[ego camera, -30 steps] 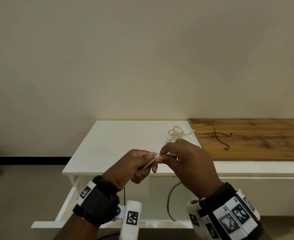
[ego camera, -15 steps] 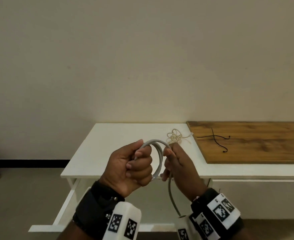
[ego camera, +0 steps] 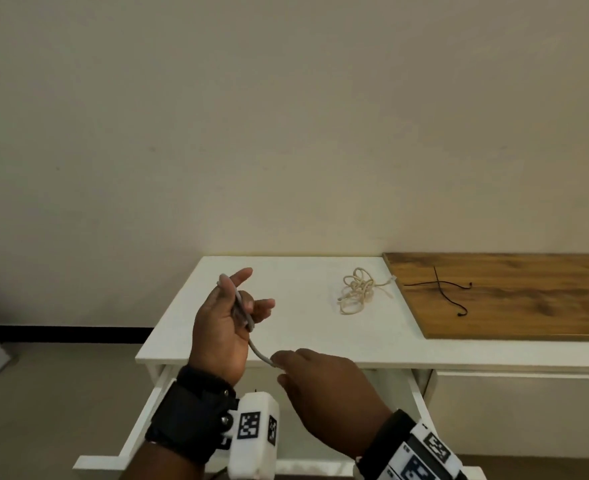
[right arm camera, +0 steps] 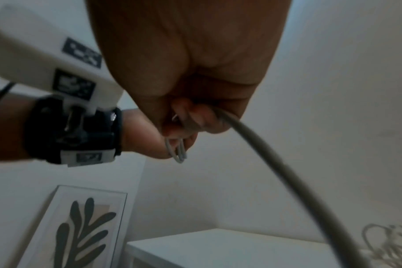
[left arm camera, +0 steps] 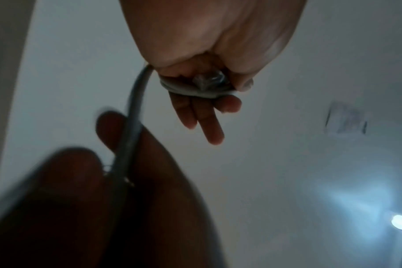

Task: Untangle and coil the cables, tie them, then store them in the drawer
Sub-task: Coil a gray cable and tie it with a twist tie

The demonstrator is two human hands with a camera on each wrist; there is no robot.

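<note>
The left hand (ego camera: 222, 327) is raised above the near left part of the white worktop (ego camera: 296, 327), its grip grasping a few loops of the grey cable (ego camera: 241, 308) pinned under the thumb while the other fingers stretch out straight. From those loops a free length curves down to the right hand (ego camera: 324, 393), whose fingertips pinch it just over the worktop's front edge; the left wrist view shows the cable running between that hand's thumb and fingers. Below both hands the white drawer (ego camera: 137, 434) stands pulled out, its side rails and front lip framing an open gap under the worktop edge. Well to the right of the hands, a tangled cream cable (ego camera: 357, 289) lies near the seam where the white surface meets a wooden panel (ego camera: 515, 299), and two thin black ties (ego camera: 442, 289) lie crossed on that panel. Open surface separates the hands from the cream tangle. A plain beige wall (ego camera: 286, 116) rises behind, and a framed leaf print (right arm camera: 78, 224) leans at floor level in the right wrist view.
</note>
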